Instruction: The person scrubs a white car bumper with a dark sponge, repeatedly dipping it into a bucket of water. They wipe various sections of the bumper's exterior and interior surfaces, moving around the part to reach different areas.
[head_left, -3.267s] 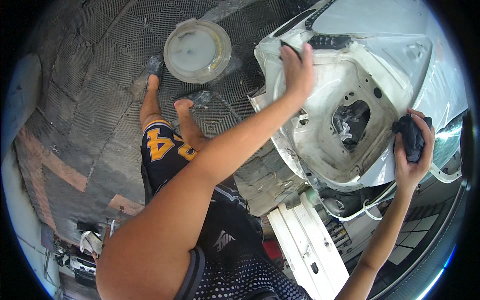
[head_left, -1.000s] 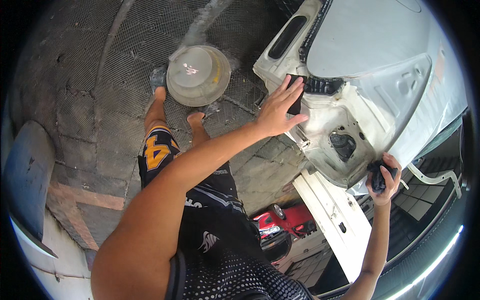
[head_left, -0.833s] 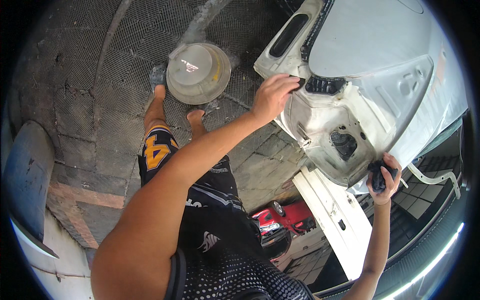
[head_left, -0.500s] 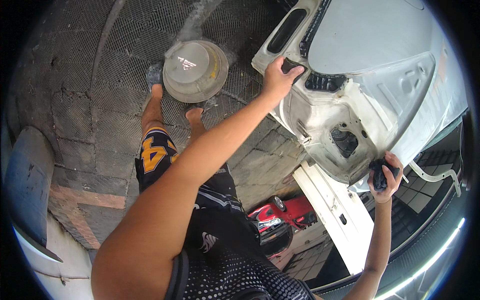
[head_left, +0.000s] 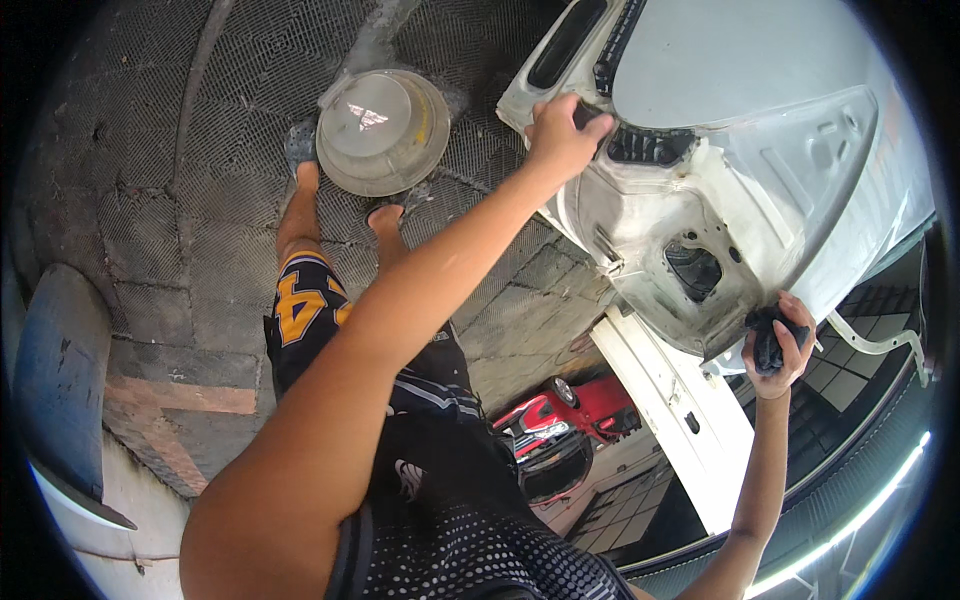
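Note:
A pale, worn car body (head_left: pixel 735 60) with bare metal and several openings fills the upper right. My left hand (head_left: pixel 562 140) reaches to its edge beside a dark slot-like opening, fingers and thumb closed round a small dark flat pad (head_left: pixel 588 117). The pad lies against the painted metal, and my fingers partly cover it. Lower right, my right hand (head_left: pixel 786 362) grips a crumpled black cloth (head_left: pixel 768 338) at the lower rim of the body, close to the panel's curved edge.
A round grey bucket (head_left: pixel 385 165) stands on the dark textured floor near my feet. A white panel (head_left: pixel 680 420) is below the car body, with a red car (head_left: pixel 570 415) beyond. A blue curved panel (head_left: pixel 62 370) sits at far left. A bent metal bar (head_left: pixel 875 350) juts out at right.
My left hand has shifted slightly up and left along the body's edge with the dark pad. My right hand stays on the cloth at nearly the same spot. The view has tilted a little.

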